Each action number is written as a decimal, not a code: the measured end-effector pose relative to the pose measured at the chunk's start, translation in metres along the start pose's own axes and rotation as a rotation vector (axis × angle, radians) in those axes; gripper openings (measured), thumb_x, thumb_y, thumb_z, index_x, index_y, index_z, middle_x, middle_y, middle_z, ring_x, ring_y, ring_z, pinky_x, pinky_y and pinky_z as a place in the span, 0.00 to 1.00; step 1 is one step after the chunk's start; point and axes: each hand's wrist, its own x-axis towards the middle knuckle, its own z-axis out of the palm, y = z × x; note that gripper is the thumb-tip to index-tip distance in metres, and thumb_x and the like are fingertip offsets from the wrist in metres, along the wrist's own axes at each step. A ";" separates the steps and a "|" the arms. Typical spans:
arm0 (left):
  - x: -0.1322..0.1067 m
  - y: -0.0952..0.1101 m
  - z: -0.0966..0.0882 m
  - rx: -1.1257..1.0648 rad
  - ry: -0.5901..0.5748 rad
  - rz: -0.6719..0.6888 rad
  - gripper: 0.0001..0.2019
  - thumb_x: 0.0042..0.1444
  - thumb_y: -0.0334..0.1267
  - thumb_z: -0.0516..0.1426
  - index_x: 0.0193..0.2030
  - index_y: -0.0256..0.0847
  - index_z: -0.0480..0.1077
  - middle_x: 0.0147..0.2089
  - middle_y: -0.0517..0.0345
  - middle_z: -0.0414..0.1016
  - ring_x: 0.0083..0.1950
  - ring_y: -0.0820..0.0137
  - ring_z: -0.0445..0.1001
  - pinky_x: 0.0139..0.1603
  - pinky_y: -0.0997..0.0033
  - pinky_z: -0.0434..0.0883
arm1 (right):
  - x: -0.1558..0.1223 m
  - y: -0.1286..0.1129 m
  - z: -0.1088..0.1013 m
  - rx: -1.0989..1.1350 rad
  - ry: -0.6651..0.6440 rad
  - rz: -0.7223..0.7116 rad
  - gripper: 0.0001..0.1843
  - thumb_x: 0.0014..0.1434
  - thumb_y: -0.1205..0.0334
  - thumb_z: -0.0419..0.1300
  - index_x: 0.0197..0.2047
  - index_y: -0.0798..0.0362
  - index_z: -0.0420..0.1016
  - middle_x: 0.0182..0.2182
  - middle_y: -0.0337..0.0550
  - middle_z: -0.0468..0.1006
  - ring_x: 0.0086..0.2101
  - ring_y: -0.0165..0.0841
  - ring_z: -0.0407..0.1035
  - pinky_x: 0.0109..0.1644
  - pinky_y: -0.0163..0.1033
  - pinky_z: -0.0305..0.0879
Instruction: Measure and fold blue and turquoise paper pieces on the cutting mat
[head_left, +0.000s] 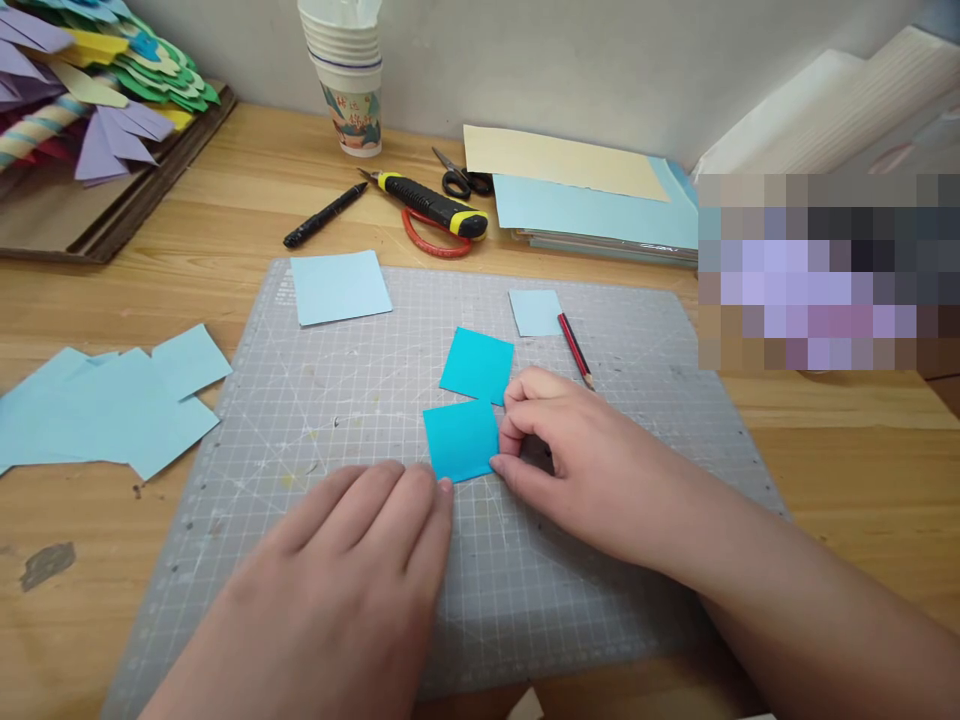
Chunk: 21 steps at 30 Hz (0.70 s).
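A bright blue paper square lies on the grey cutting mat, at its middle. My right hand pinches its right edge between thumb and fingers. At its lower left corner, my left hand is closed with the fingers pressed together; part of the grip is hidden behind the knuckles. Just above lies a second bright blue square, close to my right fingertips. A small pale blue square and a red and black pencil lie farther back on the mat.
Pale blue sheets lie at left, another stack at the mat's back edge. Behind are a black pen, utility knife, scissors, paper cups and a paper pile. Paper crafts stand back left.
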 end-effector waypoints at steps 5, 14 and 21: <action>0.002 -0.005 0.006 0.029 0.140 0.113 0.18 0.54 0.29 0.46 0.45 0.40 0.74 0.52 0.52 0.75 0.49 0.58 0.69 0.52 0.51 0.63 | 0.001 0.003 -0.002 -0.009 -0.011 -0.035 0.09 0.56 0.68 0.56 0.24 0.53 0.65 0.35 0.40 0.67 0.34 0.32 0.62 0.38 0.41 0.57; 0.004 -0.019 0.001 -0.092 0.091 0.124 0.17 0.48 0.27 0.48 0.42 0.42 0.72 0.47 0.54 0.76 0.45 0.59 0.71 0.53 0.49 0.60 | 0.003 0.005 -0.005 -0.014 -0.030 -0.056 0.07 0.56 0.67 0.56 0.26 0.53 0.66 0.34 0.39 0.67 0.31 0.29 0.61 0.32 0.38 0.55; 0.009 -0.014 -0.002 -0.114 0.027 0.108 0.26 0.43 0.27 0.50 0.52 0.44 0.68 0.45 0.54 0.74 0.43 0.58 0.70 0.45 0.50 0.66 | 0.003 0.006 -0.005 -0.010 -0.024 -0.059 0.07 0.56 0.67 0.56 0.26 0.53 0.66 0.35 0.39 0.67 0.31 0.29 0.61 0.32 0.37 0.55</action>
